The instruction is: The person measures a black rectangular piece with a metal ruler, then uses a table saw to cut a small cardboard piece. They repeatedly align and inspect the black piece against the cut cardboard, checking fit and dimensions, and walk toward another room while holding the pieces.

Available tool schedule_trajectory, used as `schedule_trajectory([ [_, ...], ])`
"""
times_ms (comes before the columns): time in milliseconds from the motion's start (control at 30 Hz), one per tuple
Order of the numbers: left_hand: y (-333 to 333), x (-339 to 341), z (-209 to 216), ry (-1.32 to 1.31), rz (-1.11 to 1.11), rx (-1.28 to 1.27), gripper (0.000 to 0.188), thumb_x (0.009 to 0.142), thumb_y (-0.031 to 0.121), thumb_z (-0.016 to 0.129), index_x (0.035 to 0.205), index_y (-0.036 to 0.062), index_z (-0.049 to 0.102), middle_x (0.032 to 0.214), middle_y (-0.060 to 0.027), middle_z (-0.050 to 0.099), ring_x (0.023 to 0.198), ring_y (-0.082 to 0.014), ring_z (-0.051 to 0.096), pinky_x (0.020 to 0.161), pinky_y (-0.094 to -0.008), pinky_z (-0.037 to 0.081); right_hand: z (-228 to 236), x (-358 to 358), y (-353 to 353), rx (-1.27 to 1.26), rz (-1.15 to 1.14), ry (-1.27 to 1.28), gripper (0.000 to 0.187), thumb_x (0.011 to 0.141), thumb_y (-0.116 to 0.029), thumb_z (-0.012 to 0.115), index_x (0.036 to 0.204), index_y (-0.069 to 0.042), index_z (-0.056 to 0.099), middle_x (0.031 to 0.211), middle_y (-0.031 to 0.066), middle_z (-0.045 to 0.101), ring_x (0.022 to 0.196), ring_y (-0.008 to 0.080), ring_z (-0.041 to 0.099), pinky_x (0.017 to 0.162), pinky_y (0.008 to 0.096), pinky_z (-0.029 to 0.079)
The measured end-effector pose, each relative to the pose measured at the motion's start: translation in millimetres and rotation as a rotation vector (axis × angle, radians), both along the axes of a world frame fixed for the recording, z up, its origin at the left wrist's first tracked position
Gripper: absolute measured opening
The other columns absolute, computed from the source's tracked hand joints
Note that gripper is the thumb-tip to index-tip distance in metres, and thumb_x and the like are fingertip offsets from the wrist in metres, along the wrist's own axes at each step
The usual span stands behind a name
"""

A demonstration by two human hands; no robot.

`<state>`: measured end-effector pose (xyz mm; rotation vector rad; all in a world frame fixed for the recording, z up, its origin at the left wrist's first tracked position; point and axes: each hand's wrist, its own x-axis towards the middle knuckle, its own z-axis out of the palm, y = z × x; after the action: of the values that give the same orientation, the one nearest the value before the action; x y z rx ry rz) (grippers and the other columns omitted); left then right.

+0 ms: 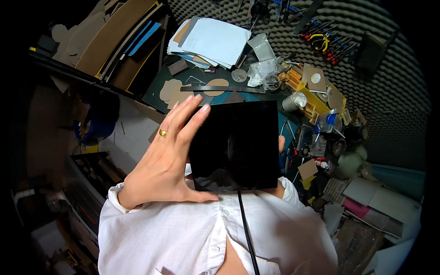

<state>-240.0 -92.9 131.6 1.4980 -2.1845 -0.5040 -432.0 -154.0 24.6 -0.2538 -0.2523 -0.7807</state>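
In the head view, a black panel (238,142) is sitting between the left hand (161,158), spreading wide at the panel's left edge, seemingly steadying it, and the right hand (281,144), mostly hiding behind the panel, its grip impossible to tell.

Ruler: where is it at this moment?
In the head view, the ruler lies at upper centre, across the cardboard oval, just beyond the fingers of the left hand.

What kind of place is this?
Looks like a small craft or repair workshop: hand tools such as yellow-handled pliers on the foam-lined wall, a ruler on the cluttered workbench, and cut brown pieces near it.
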Motion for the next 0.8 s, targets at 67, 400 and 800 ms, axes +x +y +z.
schedule_trajectory([
  [67, 2.1, 1.1, -1.6, 0.02, 0.003, 0.008, 0.141, 0.045, 0.055, 0.091, 0.152, 0.0077, 0.013, 0.154, -0.0254, 0.018, 0.14, -0.0445, 0.024, 0.085, -0.0405, 0.05, -1.7, 3.1, 1.3, -0.005, -0.001, -0.046, 0.083, 0.091, -0.068, 0.036, 0.146, -0.006, 0.037, 0.142, 0.0163, 0.046, 0.125, 0.0282, 0.051, 0.104, 0.0431, 0.044],
  [400, -4.6, 12.2, -10.3, 0.208, -0.076, -0.035, 0.132, 0.052, 0.049, 0.09, 0.151, 0.0037, 0.015, 0.154, -0.0258, 0.016, 0.141, -0.0471, 0.019, 0.112, -0.0548, 0.026, -6.7, -0.1, 0.6, -0.011, -0.002, 0.35, 0.101, 0.084, -0.081, 0.032, 0.149, -0.004, 0.028, 0.142, 0.025, 0.042, 0.127, 0.0378, 0.048, 0.101, 0.052, 0.046],
  [800, -4.2, 25.2, -32.5, 0.768, -0.041, 0.038, 0.107, 0.064, 0.024, 0.086, 0.148, -0.0033, 0.026, 0.142, -0.0195, 0.041, 0.13, -0.0292, 0.045, 0.111, -0.0426, 0.032, 31.3, 14.5, -3.0, 0.095, 0.247, 0.029, 0.125, 0.07, -0.08, 0.061, 0.148, 0.006, 0.017, 0.136, 0.0404, 0.037, 0.124, 0.0508, 0.046, 0.095, 0.058, 0.048],
])
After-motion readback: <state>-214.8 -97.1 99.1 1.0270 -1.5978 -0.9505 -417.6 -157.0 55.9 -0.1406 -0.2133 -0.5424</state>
